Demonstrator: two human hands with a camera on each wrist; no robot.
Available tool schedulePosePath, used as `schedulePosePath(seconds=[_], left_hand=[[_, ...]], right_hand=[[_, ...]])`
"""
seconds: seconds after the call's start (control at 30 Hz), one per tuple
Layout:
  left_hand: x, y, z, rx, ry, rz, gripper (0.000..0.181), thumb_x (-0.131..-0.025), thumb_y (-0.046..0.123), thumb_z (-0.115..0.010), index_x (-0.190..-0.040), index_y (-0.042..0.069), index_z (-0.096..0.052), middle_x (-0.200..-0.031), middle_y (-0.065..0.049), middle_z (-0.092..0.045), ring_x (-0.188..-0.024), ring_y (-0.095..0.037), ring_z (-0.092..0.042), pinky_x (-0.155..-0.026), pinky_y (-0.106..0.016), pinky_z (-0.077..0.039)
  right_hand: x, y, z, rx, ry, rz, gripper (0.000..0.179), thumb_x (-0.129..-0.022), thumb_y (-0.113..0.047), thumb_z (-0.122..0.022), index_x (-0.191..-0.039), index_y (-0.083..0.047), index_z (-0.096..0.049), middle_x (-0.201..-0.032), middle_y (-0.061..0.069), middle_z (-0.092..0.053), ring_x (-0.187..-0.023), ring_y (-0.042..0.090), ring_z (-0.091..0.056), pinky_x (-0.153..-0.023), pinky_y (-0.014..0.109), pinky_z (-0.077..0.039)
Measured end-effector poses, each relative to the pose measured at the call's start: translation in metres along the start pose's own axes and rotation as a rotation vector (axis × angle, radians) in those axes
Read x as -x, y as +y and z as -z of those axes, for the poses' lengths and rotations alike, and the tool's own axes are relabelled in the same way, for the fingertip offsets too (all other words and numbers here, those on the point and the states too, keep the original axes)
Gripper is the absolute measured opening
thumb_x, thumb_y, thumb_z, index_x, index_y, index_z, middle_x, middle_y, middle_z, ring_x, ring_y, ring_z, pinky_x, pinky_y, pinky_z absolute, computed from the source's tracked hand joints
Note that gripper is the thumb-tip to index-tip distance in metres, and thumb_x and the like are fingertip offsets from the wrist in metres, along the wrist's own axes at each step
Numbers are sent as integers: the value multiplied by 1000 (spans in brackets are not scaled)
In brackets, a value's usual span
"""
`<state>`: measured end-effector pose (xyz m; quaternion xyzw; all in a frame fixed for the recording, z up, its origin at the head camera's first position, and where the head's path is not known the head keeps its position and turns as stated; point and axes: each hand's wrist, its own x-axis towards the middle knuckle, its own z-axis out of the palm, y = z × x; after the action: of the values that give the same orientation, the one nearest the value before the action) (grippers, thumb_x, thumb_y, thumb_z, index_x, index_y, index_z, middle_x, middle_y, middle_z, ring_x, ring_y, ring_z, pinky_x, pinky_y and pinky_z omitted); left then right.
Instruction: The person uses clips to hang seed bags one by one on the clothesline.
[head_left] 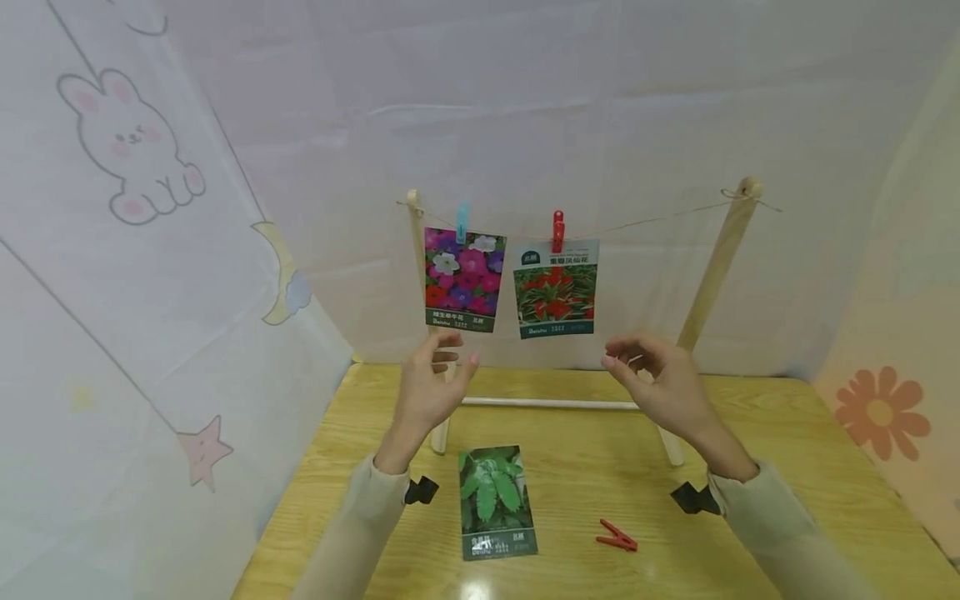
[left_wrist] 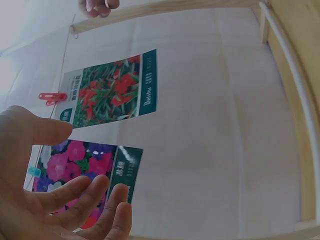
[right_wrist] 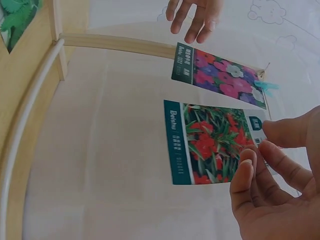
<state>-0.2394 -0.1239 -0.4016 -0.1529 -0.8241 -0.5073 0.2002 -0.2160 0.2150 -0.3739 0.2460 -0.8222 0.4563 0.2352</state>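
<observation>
Two seed packets hang by clothespins from a string. The left packet (head_left: 465, 275), with pink, purple and white flowers, is held by a light blue clothespin (head_left: 462, 223). Red flowers show on the right packet (head_left: 557, 292), under a red clothespin (head_left: 558, 231). My left hand (head_left: 433, 385) is just below the pink-flower packet, fingers relaxed and holding nothing. Below and right of the red-flower packet is my right hand (head_left: 663, 379), its fingers loosely bent with nothing between them. A third packet with green leaves (head_left: 495, 500) lies on the table, left of a loose red clothespin (head_left: 617, 536).
The string (head_left: 660, 219) is tied between two wooden posts, the right post (head_left: 723, 254) leaning outward. A pale crossbar (head_left: 551, 403) joins the stand low down. The wooden table (head_left: 585, 467) is bordered by printed cloth walls (head_left: 247, 150).
</observation>
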Motion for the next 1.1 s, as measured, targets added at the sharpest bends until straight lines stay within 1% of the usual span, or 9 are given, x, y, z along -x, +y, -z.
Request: schedulePosePath(seconds=[0.1, 0.23, 0.37, 0.47, 0.63, 0.77, 0.83, 0.93, 1.1], left_hand=[[8, -5, -4, -9, -14, 27, 45, -99, 28, -78, -137, 5, -66, -131, -14, -72, -111, -36, -74, -96, -57, -60], [17, -11, -11, -23, -22, 46, 45, -100, 30, -77, -137, 6, -66, -131, -11, -72, -111, -32, -74, -95, -51, -61], [25, -17, -13, -4, -21, 64, 47, -100, 30, -78, -138, 7, -65, -131, -11, -71, -111, -33, -73, -96, -52, -61], [30, -20, -13, 13, -20, 72, 47, -100, 30, -78, -138, 7, -65, -131, -11, -71, -111, -34, -72, -96, -55, -60], [36, -24, -14, 18, -27, 89, 49, -100, 30, -77, -141, 7, -63, -132, -11, -70, -112, -36, -72, -96, -59, -59], [42, -29, -18, 11, -55, 121, 54, -100, 32, -78, -145, 7, -61, -135, -10, -70, -113, -34, -71, -96, -55, -60], [45, -32, -20, 9, -71, 133, 53, -100, 33, -77, -144, 7, -61, -135, -10, -69, -114, -34, -71, -94, -51, -61], [49, -35, -22, 15, -84, 139, 51, -100, 33, -77, -141, 6, -63, -134, -12, -69, -113, -36, -72, -91, -49, -62], [55, -41, -24, -8, -100, 150, 52, -100, 34, -77, -141, 6, -62, -133, -12, -69, -111, -32, -72, -89, -47, -62]], right_hand=[[7, 6, -2, -6, -3, -5, 16, -99, 1, -73, -113, -5, -75, -102, 8, -73, -85, 6, -65, -72, 15, -53], [16, 13, -4, 19, -13, -23, 15, -100, -1, -73, -114, -7, -75, -103, 7, -73, -85, 4, -64, -72, 15, -52], [26, 20, -7, 13, -17, -31, 17, -99, -1, -74, -114, -9, -76, -103, 6, -75, -86, 5, -66, -72, 16, -54], [33, 26, -11, 8, -21, -23, 19, -97, 1, -75, -114, -10, -76, -101, 6, -75, -85, 6, -66, -71, 18, -54], [44, 35, -18, 31, -36, -24, 21, -96, 1, -77, -113, -11, -76, -99, 2, -75, -82, 7, -65, -68, 19, -55], [52, 38, -20, 39, -61, -51, 19, -97, -2, -78, -113, -10, -75, -98, 1, -74, -82, 7, -64, -70, 21, -56], [56, 41, -20, 45, -72, -61, 18, -96, -2, -78, -113, -8, -75, -97, 1, -74, -82, 7, -64, -70, 21, -56], [61, 44, -20, 50, -83, -79, 17, -96, -3, -78, -113, -6, -75, -96, 1, -74, -82, 6, -64, -70, 22, -56], [71, 52, -20, 46, -99, -100, 15, -97, -5, -78, -110, -10, -75, -95, -1, -74, -82, 6, -65, -70, 24, -57]])
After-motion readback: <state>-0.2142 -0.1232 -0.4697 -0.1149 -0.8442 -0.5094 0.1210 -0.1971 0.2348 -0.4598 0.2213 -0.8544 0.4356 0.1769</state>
